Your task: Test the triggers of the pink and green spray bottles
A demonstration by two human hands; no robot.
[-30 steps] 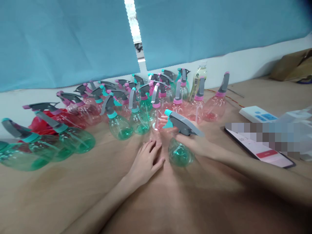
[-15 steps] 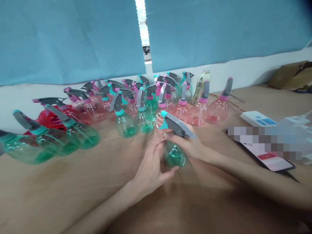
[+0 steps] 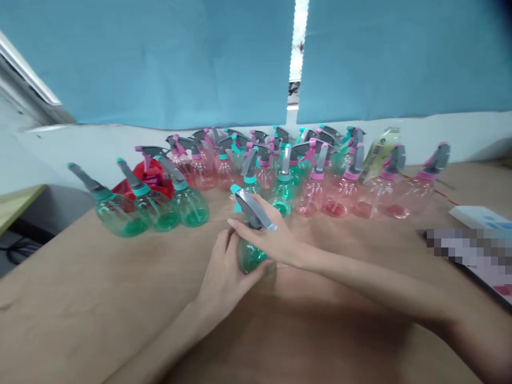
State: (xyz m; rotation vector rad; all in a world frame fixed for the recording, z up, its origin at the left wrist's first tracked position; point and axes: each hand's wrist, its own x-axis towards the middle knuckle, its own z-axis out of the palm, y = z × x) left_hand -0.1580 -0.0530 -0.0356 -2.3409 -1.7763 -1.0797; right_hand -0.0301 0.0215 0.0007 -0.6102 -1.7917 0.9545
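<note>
A clear green spray bottle point(image 3: 252, 257) with a grey and teal trigger head stands on the table in front of me, its nozzle toward the far left. My left hand point(image 3: 224, 274) is wrapped round the lower body, thumb on the near side. My right hand point(image 3: 280, 234) grips the neck just under the spray head; some of its fingers are hidden behind the bottle. Close beyond my hands stands another green spray bottle point(image 3: 283, 192), beside a row of pink spray bottles point(image 3: 310, 200).
Three green spray bottles point(image 3: 160, 216) stand at the left, before a red bag point(image 3: 150, 176). More pink and green bottles crowd the back by the wall. A pale labelled bottle point(image 3: 382, 152), a white device point(image 3: 480, 216) and a partly blurred phone point(image 3: 460, 258) lie toward the right.
The view has swung left. My left hand, loosely beside the bottle before, has closed round its body. The right hand stays at the neck.
</note>
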